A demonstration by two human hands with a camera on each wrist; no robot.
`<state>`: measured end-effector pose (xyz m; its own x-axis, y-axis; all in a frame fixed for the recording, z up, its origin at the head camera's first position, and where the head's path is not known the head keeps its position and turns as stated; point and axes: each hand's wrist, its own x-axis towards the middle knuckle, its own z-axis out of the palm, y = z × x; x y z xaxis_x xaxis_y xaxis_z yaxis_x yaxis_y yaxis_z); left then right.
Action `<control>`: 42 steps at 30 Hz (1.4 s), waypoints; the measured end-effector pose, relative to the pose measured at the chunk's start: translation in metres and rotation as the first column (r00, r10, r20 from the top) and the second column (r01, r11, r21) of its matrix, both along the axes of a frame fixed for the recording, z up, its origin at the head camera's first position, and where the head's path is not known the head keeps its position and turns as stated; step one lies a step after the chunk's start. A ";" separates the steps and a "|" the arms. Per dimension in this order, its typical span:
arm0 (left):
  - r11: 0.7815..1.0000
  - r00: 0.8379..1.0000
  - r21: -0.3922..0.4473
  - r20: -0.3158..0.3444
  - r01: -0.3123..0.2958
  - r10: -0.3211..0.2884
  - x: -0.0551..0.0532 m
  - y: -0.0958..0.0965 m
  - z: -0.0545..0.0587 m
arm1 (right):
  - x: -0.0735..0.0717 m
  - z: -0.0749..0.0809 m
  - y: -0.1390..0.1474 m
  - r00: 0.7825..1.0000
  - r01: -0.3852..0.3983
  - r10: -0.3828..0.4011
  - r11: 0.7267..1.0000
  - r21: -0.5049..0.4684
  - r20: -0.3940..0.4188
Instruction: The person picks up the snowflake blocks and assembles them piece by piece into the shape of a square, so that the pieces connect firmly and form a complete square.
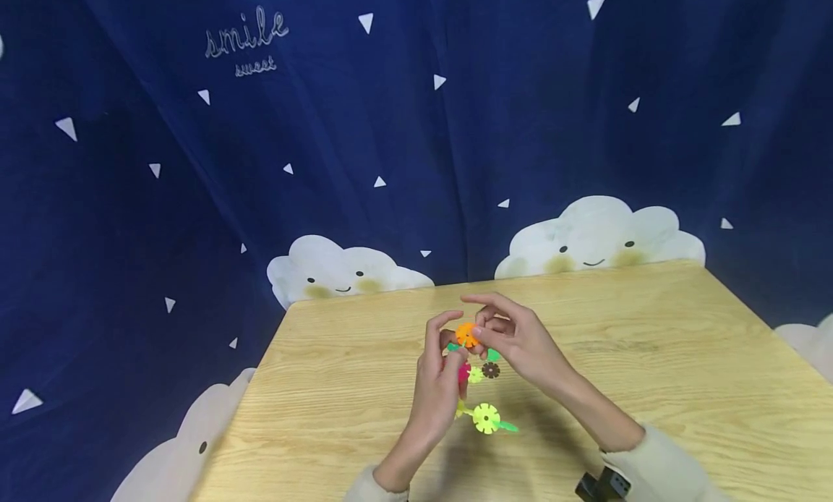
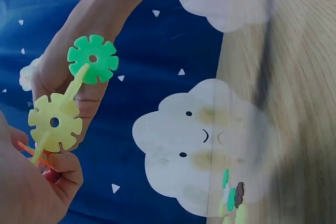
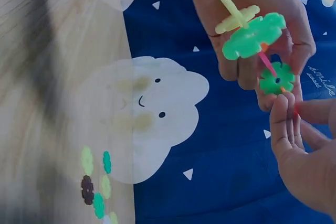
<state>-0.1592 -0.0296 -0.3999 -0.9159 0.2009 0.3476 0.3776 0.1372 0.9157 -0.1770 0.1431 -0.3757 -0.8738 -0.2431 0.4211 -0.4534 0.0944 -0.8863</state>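
My left hand (image 1: 437, 379) grips a chain of slotted plastic flower discs above the table. Its lower end shows a yellow disc (image 1: 486, 418) and a green disc (image 1: 510, 427), while a pink disc (image 1: 464, 372) shows beside the left fingers. Pinched between thumb and fingers of my right hand (image 1: 523, 343) is an orange disc (image 1: 466, 335), at the chain's upper end. In the right wrist view a small green disc (image 3: 269, 85) sits right at the right fingertips, and a larger green disc (image 3: 247, 40) hangs before the left palm. The left fingers partly hide the joints.
Several loose discs lie on the wooden table (image 1: 338, 386) beyond the hands, among them a brown disc (image 1: 491, 370) and a yellow-green disc (image 1: 476, 375). A dark blue curtain (image 1: 364, 126) with clouds and triangles hangs behind and left of the table.
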 end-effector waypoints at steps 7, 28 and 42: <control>0.997 0.997 0.074 0.074 0.016 -0.022 -0.002 -0.004 0.001 | -0.009 0.000 0.001 0.997 -0.015 0.015 1.000 -0.004 0.080; 0.980 0.989 0.178 0.133 -0.091 0.068 -0.012 -0.021 0.001 | -0.049 -0.078 0.036 0.953 0.087 -0.158 0.960 0.266 0.259; 0.966 0.982 0.225 0.170 -0.125 0.087 -0.012 -0.026 0.003 | -0.056 -0.107 0.028 0.987 -0.114 0.050 0.890 0.442 0.153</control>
